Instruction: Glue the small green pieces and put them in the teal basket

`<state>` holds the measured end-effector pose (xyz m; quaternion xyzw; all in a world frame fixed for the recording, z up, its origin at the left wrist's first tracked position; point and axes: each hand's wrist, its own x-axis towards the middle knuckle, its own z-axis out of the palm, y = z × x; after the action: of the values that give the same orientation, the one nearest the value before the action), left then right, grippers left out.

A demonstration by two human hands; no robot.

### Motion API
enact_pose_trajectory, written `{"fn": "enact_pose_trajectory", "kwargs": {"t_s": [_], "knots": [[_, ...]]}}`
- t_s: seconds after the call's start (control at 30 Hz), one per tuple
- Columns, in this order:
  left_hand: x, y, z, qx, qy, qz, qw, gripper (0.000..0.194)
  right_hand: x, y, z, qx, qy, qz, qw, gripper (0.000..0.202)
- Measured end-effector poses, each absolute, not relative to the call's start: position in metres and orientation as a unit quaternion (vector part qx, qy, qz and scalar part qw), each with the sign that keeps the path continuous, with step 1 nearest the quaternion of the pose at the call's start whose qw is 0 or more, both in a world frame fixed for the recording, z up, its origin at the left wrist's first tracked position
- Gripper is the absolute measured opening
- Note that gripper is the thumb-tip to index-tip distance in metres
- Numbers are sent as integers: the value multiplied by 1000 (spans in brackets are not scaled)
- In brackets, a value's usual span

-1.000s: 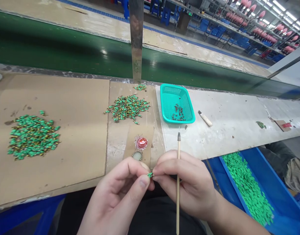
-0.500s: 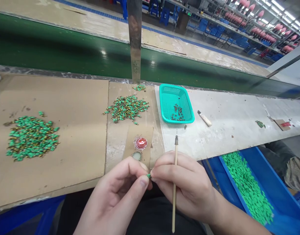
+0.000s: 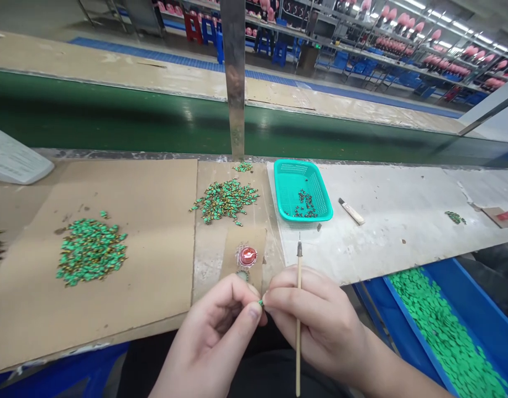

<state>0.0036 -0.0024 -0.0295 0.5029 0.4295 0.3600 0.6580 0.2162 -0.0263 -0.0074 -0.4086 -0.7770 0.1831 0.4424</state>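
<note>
My left hand (image 3: 224,331) is closed, thumb and forefinger pinching a small green piece (image 3: 261,303) that is mostly hidden by the fingertips. The fingertips of my right hand (image 3: 320,320) meet it from the other side. A thin brush (image 3: 298,331) with a pale wooden handle and a dark, very fine tip is also tucked in my right fingers, tip pointing away from me. Just beyond the hands lie a small dish of glossy red liquid (image 3: 248,256) and a round, beaded-edge object (image 3: 242,275), partly covered by my left hand.
Piles of small green-and-gold pieces lie on cardboard, one at left (image 3: 91,251), another nearer the middle (image 3: 226,200). A turquoise basket (image 3: 278,190) holds small dark pieces. Right of it is a flat brush (image 3: 351,211). A blue bin (image 3: 477,309) holds green discs. A metal post (image 3: 236,83) stands behind.
The camera view has shifted, so the table items appear lower and a little farther right. Both hands keep the same pinch at the small green piece, and the brush stays in my right hand.
</note>
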Motion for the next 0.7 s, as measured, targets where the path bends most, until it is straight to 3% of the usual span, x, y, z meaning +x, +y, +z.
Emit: {"fn": "enact_pose_trajectory", "kwargs": {"t_s": [0.17,0.3,0.5,0.7], "knots": [[11,4,-16,536,452,363,615,30,218,-22,-14,-424,-767,199,439,18],[7,28,-19,630,481,329,514,34,227,-14,-19,-440,-750,190,456,19],[8,125,-38,687,549,339,335,19,251,-8,-30,-492,-723,175,453,15],[26,198,-21,705,570,318,277,21,258,-9,-43,-501,-715,177,453,17]]}}
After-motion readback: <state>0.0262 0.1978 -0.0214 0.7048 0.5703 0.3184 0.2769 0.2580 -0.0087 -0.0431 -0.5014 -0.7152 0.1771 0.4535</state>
